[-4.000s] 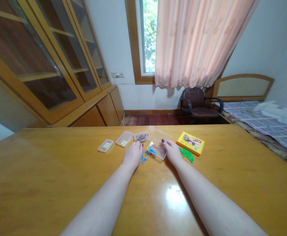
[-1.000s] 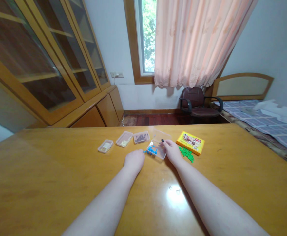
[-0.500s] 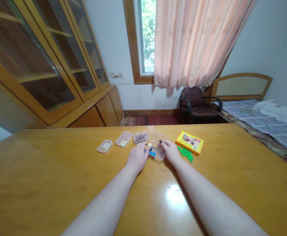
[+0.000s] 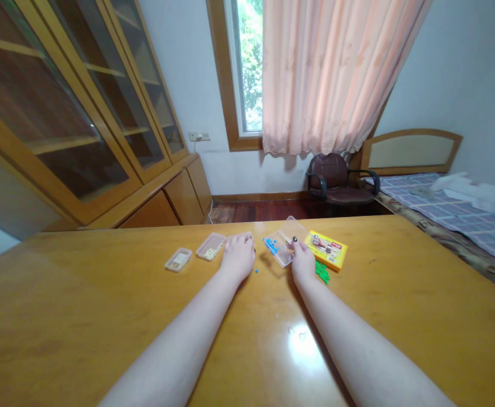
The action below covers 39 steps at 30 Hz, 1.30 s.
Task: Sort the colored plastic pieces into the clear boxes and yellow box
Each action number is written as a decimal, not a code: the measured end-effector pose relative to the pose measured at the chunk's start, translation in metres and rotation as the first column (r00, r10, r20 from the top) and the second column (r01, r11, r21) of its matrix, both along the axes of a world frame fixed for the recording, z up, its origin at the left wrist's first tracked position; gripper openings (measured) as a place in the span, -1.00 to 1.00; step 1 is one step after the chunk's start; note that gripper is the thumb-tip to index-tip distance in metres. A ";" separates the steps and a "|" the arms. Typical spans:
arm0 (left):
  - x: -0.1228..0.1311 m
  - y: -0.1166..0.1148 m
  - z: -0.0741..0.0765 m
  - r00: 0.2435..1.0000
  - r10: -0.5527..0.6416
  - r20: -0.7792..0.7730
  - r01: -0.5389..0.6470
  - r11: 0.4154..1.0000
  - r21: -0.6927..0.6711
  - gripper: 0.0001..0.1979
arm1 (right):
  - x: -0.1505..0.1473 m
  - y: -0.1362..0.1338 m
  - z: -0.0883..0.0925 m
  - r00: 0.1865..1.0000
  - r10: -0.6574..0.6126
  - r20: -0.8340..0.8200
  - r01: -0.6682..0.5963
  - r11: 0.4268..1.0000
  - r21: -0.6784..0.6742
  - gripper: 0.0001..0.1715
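Blue pieces (image 4: 272, 245) sit in a clear box (image 4: 283, 258) above the surface (image 4: 247, 339), the right hand's grip (image 4: 304, 263) pinching one end, probably to leave the opening free; the left hand's grip (image 4: 238, 258), near a loose piece (image 4: 256, 271), cannot be told.

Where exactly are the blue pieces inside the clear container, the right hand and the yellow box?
Blue pieces (image 4: 272, 246), head view: middle of the cluster.
Right hand (image 4: 304, 264), head view: back of the hand.
Yellow box (image 4: 328, 249), head view: printed top face.

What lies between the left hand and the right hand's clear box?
A small blue piece lies on the table, nearer the left hand than the clear box, in the head view.
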<state>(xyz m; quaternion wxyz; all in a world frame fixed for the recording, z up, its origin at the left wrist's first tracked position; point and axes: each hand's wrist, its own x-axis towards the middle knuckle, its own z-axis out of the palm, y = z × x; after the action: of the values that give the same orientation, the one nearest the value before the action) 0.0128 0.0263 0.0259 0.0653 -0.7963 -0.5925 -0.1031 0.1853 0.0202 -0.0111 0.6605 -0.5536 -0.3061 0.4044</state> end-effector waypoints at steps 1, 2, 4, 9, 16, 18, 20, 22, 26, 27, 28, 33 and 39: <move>0.004 0.008 0.000 0.999 -0.024 -0.027 0.024 1.000 -0.009 -0.72 | 0.000 -0.001 0.002 0.999 -0.010 -0.041 0.010 1.000 0.009 -0.61; 0.009 0.016 0.000 0.997 -0.059 -0.052 0.058 0.998 -0.014 -0.70 | -0.001 -0.001 0.004 0.997 -0.015 -0.070 0.016 1.000 0.012 -0.62; 0.018 0.030 -0.005 0.992 -0.091 -0.084 0.089 0.996 -0.026 -0.65 | -0.001 -0.002 0.007 0.995 -0.013 -0.099 0.013 1.000 0.006 -0.63; 0.034 0.050 -0.017 0.980 -0.133 -0.147 0.118 0.987 -0.107 -0.59 | -0.001 -0.002 0.009 0.998 0.002 -0.063 -0.002 1.000 0.001 -0.62; 0.023 0.022 -0.021 0.983 -0.127 -0.133 0.107 0.984 -0.142 -0.56 | -0.003 0.001 0.003 0.997 -0.017 -0.078 0.019 1.000 0.015 -0.64; 0.019 0.000 -0.020 0.985 -0.118 -0.129 0.096 0.982 -0.163 -0.51 | -0.003 0.002 0.001 0.998 -0.004 -0.065 0.004 1.000 0.012 -0.62; 0.015 -0.022 -0.017 0.990 -0.082 -0.118 0.056 0.976 -0.208 -0.44 | -0.003 0.002 -0.002 0.999 0.025 -0.046 -0.025 1.000 0.012 -0.61; 0.011 -0.042 -0.013 0.991 -0.058 -0.119 0.018 0.950 -0.313 -0.37 | -0.002 0.002 -0.004 0.999 0.034 -0.027 -0.034 0.999 0.005 -0.60; -0.002 -0.071 -0.014 0.977 0.138 -0.164 -0.194 0.893 -0.407 -0.22 | 0.000 0.004 -0.010 0.999 0.044 -0.011 -0.044 0.999 -0.006 -0.57; -0.005 -0.075 -0.017 0.964 0.187 -0.189 -0.251 0.874 -0.415 -0.19 | 0.000 0.005 -0.011 0.999 0.048 -0.010 -0.048 0.999 -0.009 -0.56; -0.008 -0.078 -0.022 0.958 0.208 -0.196 -0.275 0.859 -0.431 -0.17 | 0.000 0.005 -0.012 0.999 0.050 -0.006 -0.050 0.999 -0.012 -0.55; -0.007 -0.067 -0.044 0.981 0.159 -0.115 -0.190 0.914 -0.359 -0.27 | -0.001 0.006 -0.014 0.997 0.054 0.050 -0.053 0.999 -0.007 -0.54; 0.000 -0.039 -0.033 0.997 0.077 0.025 -0.060 0.917 -0.395 -0.37 | -0.001 0.004 -0.010 0.995 0.070 0.067 -0.069 0.997 -0.018 -0.52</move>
<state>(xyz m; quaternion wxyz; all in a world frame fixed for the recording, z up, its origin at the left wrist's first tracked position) 0.0130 -0.0132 -0.0066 -0.1044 -0.7697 -0.6298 0.0044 0.1841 0.0245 -0.0210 0.6311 -0.5611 -0.3442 0.4103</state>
